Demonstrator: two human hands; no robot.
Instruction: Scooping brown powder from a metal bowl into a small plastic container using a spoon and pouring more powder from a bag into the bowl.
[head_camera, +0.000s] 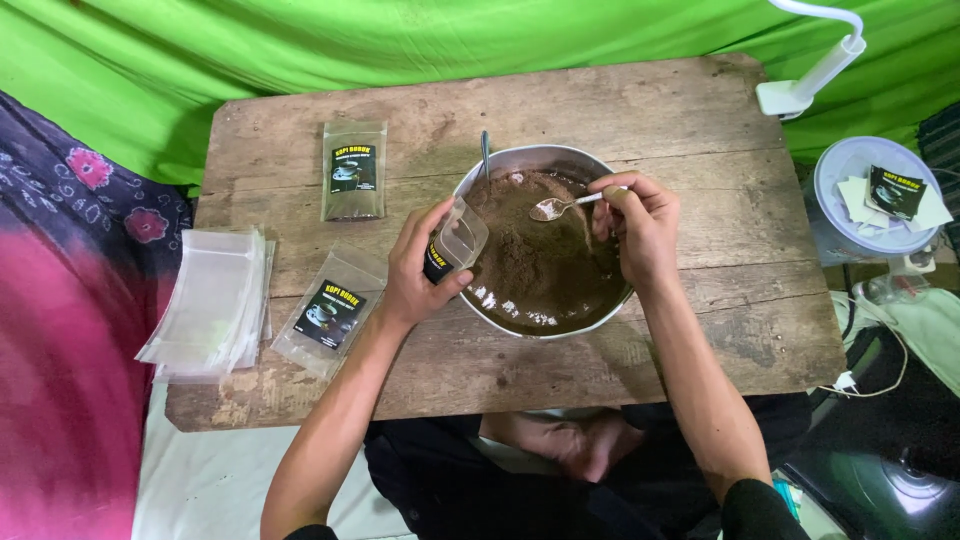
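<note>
Left hand (415, 275) pinching small clear plastic pouch with dark label (455, 243), mouth held open, centre of frame, at left rim of round metal bowl (520, 160). Right hand (640, 225) closed around handle of small metal spoon (556, 206), its head just above brown powder (540, 260) filling the bowl. Second spoon handle (486, 152) sticking up at bowl's upper rim.

Pouch handling, judged: thin film, very light, floppy, slick; collapses if squeezed mid-body. Best held at side edges just below the mouth, thumb against fingers, so opening stays bowed. Powder loose and fine, spills easily off spoon; bowl with contents likely the only heavy item.

Surroundings: worn wooden board table (700, 120); labelled pouch lying flat (354, 170) in upper left of board; another labelled pouch (328, 315) lower left, near left wrist; stack of empty clear pouches (210, 310) at left edge. White lidded tub with paper labels on top (868, 200) at right of frame, off the board. Green cloth (300, 40) behind.
</note>
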